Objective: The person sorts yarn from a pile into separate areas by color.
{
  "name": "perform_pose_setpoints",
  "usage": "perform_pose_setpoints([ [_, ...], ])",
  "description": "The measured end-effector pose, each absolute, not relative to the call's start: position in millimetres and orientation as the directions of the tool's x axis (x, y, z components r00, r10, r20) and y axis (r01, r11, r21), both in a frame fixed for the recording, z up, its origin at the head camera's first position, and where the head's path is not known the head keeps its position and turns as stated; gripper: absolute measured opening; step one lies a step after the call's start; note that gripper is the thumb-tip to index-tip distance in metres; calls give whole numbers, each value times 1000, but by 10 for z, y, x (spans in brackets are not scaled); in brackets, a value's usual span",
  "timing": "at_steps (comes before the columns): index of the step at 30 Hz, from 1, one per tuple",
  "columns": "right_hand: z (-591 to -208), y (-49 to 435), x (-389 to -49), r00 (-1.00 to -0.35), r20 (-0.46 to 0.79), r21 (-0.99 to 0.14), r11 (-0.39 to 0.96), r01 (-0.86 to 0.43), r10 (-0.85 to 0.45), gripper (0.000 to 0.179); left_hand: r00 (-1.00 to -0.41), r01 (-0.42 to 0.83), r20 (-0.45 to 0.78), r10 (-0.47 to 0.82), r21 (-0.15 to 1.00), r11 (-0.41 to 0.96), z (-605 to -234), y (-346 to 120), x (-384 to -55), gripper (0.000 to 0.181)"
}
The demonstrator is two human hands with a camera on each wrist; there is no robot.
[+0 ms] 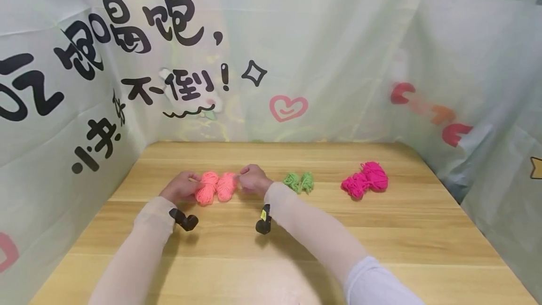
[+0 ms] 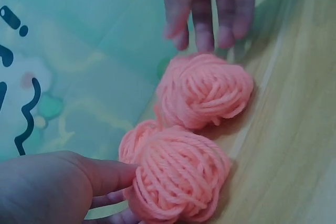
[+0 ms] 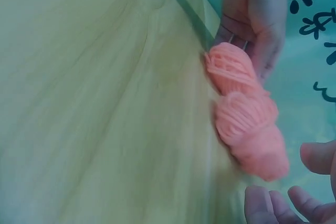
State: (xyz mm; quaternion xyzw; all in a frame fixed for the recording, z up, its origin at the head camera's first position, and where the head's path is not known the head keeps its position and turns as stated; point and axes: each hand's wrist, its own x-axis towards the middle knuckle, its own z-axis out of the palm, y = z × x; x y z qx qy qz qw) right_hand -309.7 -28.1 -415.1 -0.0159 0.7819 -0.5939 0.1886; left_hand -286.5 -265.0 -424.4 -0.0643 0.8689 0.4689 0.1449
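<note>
Two coral-pink balls of yarn lie side by side on the wooden table, a left ball [image 1: 206,189] and a right ball [image 1: 226,187]. My left hand [image 1: 182,187] is at the outer side of the left ball; in the left wrist view its thumb [image 2: 113,176] touches the strands, fingers extended low beside them. On the other side, my right hand [image 1: 253,179] is near the right ball. Its fingers are spread and hold nothing in the right wrist view, where a small gap separates them from the yarn [image 3: 257,140].
Two small green yarn balls [image 1: 298,182] sit right of my right hand. Farther right lie magenta yarn balls [image 1: 366,180]. Printed cloth [image 1: 338,60] hangs behind and along both sides of the table [image 1: 237,267]. A black wrist camera [image 1: 263,220] is strapped below my right wrist.
</note>
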Motion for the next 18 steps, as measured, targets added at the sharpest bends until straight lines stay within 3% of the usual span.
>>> perform_pose_setpoints([
  [6,-3984,26,-3017,-923,-166,-925,378,24,-348,41,-986,-148,-162,-49,685,713,-4150,-2638,-2783,36],
  [12,-3839,373,-2864,-934,40,-784,569,-250,-356,35,-996,-48,26,-85,651,758,-4034,-2590,-2658,37],
  [18,-3798,848,-2681,-918,197,-656,650,-384,-344,38,-982,85,189,-29,570,818,-3924,-2472,-2468,41],
])
